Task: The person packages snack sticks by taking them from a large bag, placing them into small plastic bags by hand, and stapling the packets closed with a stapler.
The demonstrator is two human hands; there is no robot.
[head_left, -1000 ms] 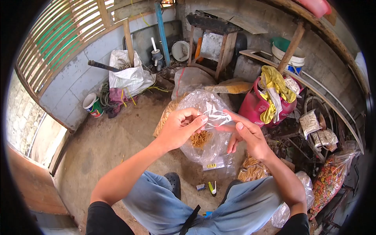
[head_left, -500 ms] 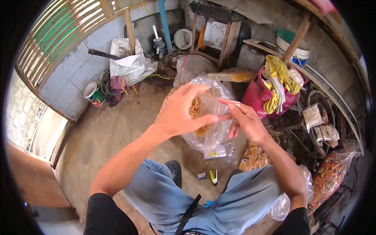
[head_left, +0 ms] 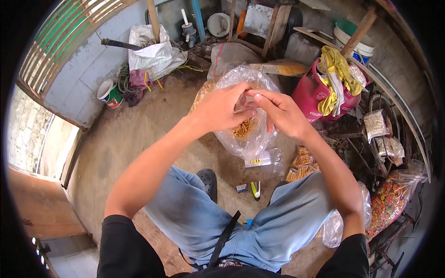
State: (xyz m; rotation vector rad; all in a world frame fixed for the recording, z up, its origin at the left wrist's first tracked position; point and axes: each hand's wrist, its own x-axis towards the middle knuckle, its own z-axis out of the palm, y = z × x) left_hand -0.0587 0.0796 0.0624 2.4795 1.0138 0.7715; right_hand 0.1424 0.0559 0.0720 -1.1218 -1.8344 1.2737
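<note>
Both hands are raised and close together above a large clear bag of brown, curly snack sticks. A small clear plastic bag spans the gap between them, hard to see against the background. My left hand curls around its left side, thumb below and fingers above. At its upper right edge, my right hand pinches the plastic between thumb and forefinger. On the floor below lie a green and white stapler, a small blue box and a packet of clear bags with a yellow label.
Filled snack packs are piled by the right knee. At the right leans a bag of colourful snacks. A red tub with yellow cloth stands behind. A white sack and a paint bucket sit along the left wall.
My hands have come closer together and slightly upward, and the right fingers now meet the left fingertips at the small bag. The view has shifted a little.
</note>
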